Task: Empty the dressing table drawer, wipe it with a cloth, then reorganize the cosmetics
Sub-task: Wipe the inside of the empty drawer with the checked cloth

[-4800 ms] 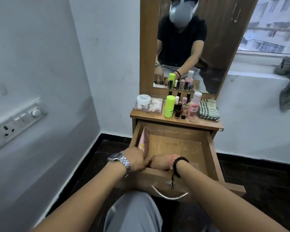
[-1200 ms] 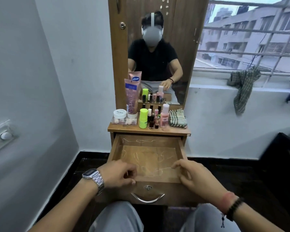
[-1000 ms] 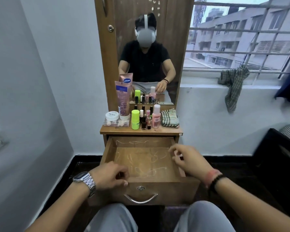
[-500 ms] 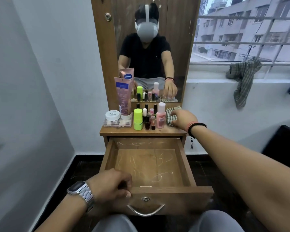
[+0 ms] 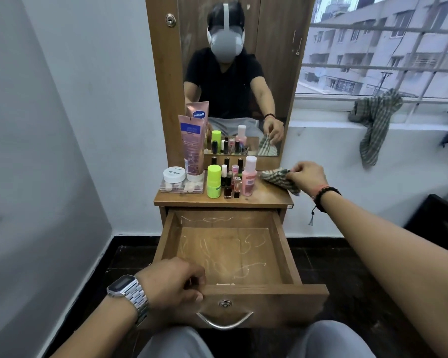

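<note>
1. The front left corner of the open drawer (image 5: 228,254) is being gripped by the left hand (image 5: 173,282), fingers curled over its edge.
2. Nothing but pale scribble marks is being shown on the drawer's wooden floor.
3. Further back, the checked cloth (image 5: 278,178) is being pinched by the right hand (image 5: 308,177) at the tabletop's right edge.
4. The cosmetics (image 5: 228,180) are being kept upright on the dressing table top (image 5: 267,197), left of the cloth, before the mirror (image 5: 233,73).

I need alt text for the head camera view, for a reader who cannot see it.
A right hand grips a checked cloth on a dressing table top; the left hand holds the empty open drawer. Cosmetics stand before the mirror.
</note>
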